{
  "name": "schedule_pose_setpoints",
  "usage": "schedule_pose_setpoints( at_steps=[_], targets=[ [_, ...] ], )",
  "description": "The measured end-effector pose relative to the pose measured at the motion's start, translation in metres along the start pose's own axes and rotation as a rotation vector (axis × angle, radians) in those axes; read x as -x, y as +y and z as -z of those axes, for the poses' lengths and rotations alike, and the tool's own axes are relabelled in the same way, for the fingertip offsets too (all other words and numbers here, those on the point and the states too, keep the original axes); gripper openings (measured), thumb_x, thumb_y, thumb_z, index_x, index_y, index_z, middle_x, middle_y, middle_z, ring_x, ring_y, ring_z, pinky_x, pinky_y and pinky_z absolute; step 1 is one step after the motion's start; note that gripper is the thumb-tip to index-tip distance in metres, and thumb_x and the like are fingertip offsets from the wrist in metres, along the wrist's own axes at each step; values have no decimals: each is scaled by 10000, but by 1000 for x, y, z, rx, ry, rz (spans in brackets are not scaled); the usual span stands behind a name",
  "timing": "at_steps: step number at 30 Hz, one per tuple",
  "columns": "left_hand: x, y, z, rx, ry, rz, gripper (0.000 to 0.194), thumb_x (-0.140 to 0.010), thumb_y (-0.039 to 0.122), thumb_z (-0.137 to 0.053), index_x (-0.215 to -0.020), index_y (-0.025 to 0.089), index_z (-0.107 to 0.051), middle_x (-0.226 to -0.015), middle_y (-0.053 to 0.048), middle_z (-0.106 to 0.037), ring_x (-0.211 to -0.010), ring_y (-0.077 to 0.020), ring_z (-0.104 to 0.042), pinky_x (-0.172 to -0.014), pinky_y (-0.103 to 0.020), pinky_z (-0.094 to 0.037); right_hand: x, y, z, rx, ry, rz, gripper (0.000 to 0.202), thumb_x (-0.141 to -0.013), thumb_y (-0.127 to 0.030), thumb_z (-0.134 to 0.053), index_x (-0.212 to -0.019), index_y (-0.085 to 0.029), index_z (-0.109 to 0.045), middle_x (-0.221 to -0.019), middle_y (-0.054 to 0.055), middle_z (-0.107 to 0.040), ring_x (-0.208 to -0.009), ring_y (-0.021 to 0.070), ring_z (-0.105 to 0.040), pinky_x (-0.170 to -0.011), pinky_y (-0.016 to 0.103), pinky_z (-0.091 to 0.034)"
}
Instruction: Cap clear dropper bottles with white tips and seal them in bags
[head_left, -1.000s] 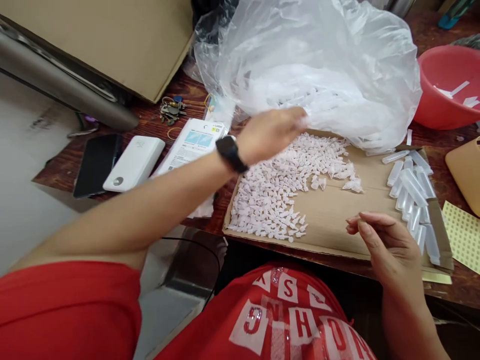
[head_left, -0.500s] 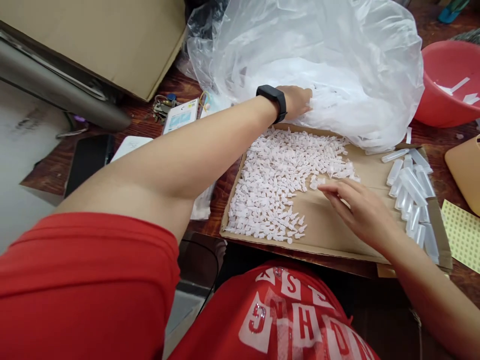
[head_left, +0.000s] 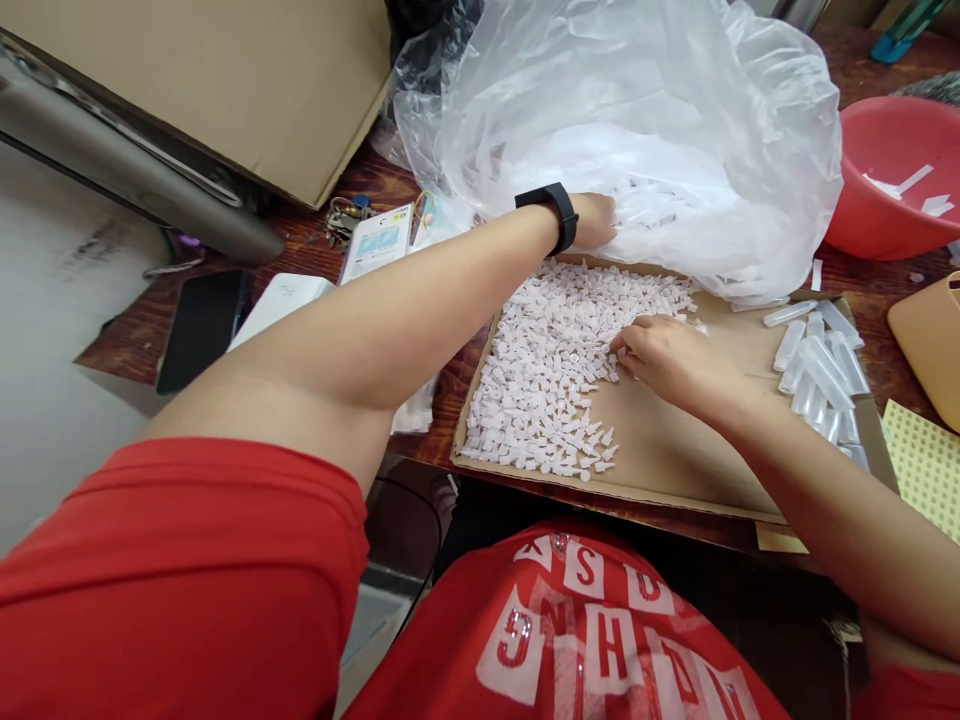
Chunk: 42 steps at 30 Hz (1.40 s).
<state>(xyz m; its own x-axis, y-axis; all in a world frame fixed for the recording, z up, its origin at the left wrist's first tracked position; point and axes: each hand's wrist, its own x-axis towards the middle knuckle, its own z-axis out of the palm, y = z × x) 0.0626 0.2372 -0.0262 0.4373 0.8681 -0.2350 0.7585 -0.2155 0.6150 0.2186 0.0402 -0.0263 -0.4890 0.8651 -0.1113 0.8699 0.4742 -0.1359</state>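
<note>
Touching tips (head_left: pixel 540 370) (right hand (head_left: pixel 667 352)), bag (head_left: pixel 697 120) (left hand (head_left: pixel 596 220)), can't tell grips, risking spill over tray's (head_left: pixel 645 450) far edge by tugging bag.

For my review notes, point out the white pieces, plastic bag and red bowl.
white pieces (head_left: pixel 541 370), head view, pile's middle
plastic bag (head_left: pixel 645 90), head view, upper side
red bowl (head_left: pixel 871 228), head view, outer wall

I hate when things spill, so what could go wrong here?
The tray sits close to the front edge of the table, so a bump might tip the little white pieces out. The left hand is at the plastic bag, which covers part of the tray's back edge; a tug could drag it over the pieces.
</note>
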Motion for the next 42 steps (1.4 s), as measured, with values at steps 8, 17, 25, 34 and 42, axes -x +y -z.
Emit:
schedule_pose_setpoints(
  at_steps=[8, 17, 25, 34, 42],
  targets=[
    [56, 14, 27, 31, 119, -106, 374, -1013, 190, -659, -1373, 89, -648, -1438, -117, -653, -1496, -348, -417, -1301, -507, -254, 18, -8, 0, 34, 3, 26, 322, -947, 0, -485, -1088, -140, -738, -1048, 160, -711, -891, 277, -675, -720, 363, -424],
    [184, 27, -10, 986, -229, 50, 155, -1069, 238, -617, -1186, 137, -629, -932, -21, -681, -735, -132, -717, -728, -292, -515, 46, 12, -23, -38, 151, -46, 399, -1016, -101, -447, -1342, -142, -673, -1174, 172, -729, -1028, 301, -698, -851, 399, -511],
    [247, 16, -65, 1570, -491, 175, 349, -1020, 360, -747, -1304, 220, -599, -1049, -41, -807, -955, -251, -837, -822, -345, -628, 88, -2, -11, -581, 442, -166, 394, -1016, -275, -658, -1410, -273, -664, -1093, 47, -777, -952, 191, -740, -885, 354, -594],
    [265, 36, -86, 1814, -235, 207, 156, -1013, 278, -760, -979, 190, -636, -1098, -26, -810, -1098, -207, -807, -958, -317, -604, 135, -67, -18, -963, 774, -313, 294, -913, -133, -802, -1146, -311, -790, -1077, 22, -797, -995, 177, -770, -878, 310, -666],
    [268, 58, -101, 1980, -139, 225, 127, -1028, 246, -729, -927, 169, -725, -1008, -7, -796, -1102, -210, -805, -949, -302, -624, 130, -91, -43, -684, 1036, -168, 382, -873, -89, -831, -1152, -341, -761, -1028, -8, -817, -930, 206, -803, -813, 389, -707]
  ],
)
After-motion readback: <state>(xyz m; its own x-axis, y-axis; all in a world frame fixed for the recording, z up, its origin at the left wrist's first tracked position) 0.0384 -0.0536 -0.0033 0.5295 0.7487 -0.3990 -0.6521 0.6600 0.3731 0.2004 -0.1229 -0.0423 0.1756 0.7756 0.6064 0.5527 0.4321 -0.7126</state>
